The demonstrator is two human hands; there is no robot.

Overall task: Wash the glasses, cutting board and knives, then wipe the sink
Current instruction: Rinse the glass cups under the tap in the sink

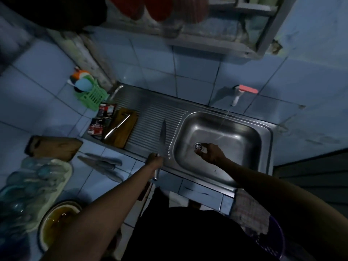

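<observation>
Head view shows a big knife (163, 137) held up over the ribbed drainer, blade pointing away, likely kept safe while waiting for a rinse. The left hand (155, 160) grips its handle. The right hand (211, 152) reaches into the sink (244, 140) by the drain (197, 146); its fingers curl around something small I cannot make out. Water runs from the tap (237, 95). A cutting board (122, 129) lies beside, with another knife on it.

Knives: one (163, 136) gripped, one (117, 126) beyond it, three (101, 162) leftward. Cutting boards: two (123, 129).
</observation>
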